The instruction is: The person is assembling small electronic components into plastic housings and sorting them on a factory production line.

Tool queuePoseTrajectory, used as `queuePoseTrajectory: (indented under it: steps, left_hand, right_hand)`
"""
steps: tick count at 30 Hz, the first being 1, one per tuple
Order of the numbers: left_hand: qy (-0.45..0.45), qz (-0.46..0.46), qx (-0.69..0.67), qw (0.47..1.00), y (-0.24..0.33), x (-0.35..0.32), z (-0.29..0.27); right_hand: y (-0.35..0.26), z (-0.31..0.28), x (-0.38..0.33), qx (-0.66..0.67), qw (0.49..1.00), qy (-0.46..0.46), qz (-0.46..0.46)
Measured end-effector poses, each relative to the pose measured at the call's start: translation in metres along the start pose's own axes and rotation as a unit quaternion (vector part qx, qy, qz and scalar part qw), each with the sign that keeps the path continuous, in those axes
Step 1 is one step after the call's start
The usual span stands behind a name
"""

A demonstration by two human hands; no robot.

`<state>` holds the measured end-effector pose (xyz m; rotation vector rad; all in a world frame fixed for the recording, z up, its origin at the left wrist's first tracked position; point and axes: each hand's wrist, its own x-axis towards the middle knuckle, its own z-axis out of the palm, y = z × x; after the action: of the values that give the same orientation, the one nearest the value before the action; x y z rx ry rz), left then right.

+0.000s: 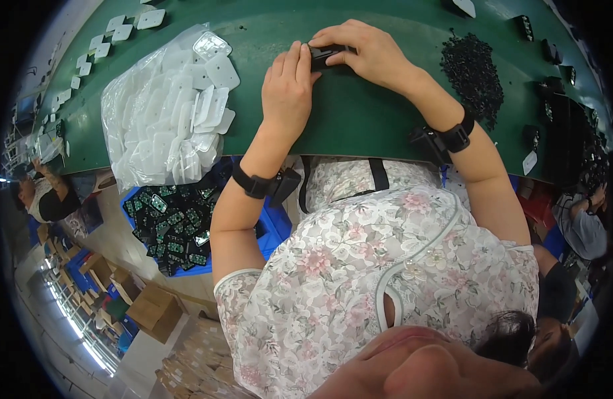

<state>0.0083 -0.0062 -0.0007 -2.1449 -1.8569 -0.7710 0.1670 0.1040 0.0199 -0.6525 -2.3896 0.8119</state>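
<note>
My left hand (290, 86) and my right hand (363, 50) meet on the green work surface (359, 120). Together they hold a small black rectangular part (324, 53) between their fingertips. The left thumb and fingers press on its left end, and the right hand covers its top and right end, so most of the part is hidden. Each wrist carries a black band with a small black box on it. A floral top fills the lower view.
A clear bag of white plastic plates (167, 113) lies left of my hands. Below it, a blue bin (280, 223) holds green circuit boards (170, 226). A heap of small black parts (476, 66) sits to the right. Other people work at far left (44, 193) and far right (582, 223).
</note>
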Motion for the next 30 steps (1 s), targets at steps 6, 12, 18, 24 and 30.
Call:
queuePoseTrajectory:
  steps: [6, 12, 18, 24, 30]
  left_hand:
    - [-0.001, -0.060, -0.095, 0.994, -0.004, 0.031, 0.005]
    - [-0.012, -0.254, -0.485, 0.837, 0.035, 0.049, 0.023]
    - [0.062, -0.055, -0.267, 0.960, 0.066, 0.069, 0.015]
    - [0.018, 0.143, -0.177, 0.974, 0.037, 0.038, 0.026]
    - [-0.036, 0.161, -0.188, 0.968, 0.022, 0.015, 0.030]
  right_hand:
    - [0.019, -0.013, 0.022, 0.234, 0.964, -0.021, 0.125]
    - [-0.002, -0.018, -0.020, 0.429, 0.870, 0.179, 0.163]
    - [-0.007, -0.069, -0.053, 0.391, 0.894, 0.153, 0.155]
    - [0.001, -0.046, -0.081, 0.368, 0.904, 0.065, 0.208]
    - [-0.016, -0.031, -0.088, 0.030, 0.988, 0.055, 0.139]
